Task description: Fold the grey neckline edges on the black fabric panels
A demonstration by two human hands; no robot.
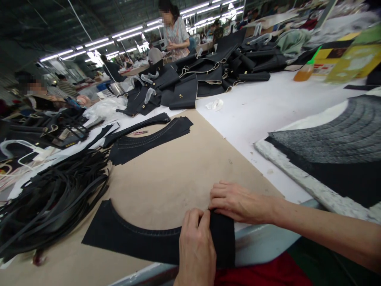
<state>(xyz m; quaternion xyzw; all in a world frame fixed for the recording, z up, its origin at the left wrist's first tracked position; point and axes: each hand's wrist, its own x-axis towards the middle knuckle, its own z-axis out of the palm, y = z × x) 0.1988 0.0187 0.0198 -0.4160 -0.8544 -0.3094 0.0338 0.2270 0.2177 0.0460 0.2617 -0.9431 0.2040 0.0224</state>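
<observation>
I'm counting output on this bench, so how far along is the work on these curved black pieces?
Looks done: a stack of curved black pieces lies at the far end of the tan sheet. In hand: the left hand and right hand press one end of a single curved piece at the near edge. Possibly left: a heap of black strips lies untouched beside it.

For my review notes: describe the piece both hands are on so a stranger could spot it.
On the tan paper sheet, at its near edge, lies a black curved panel under the left hand and right hand. Unlike the stacked curved pieces farther back, it lies single.
</observation>
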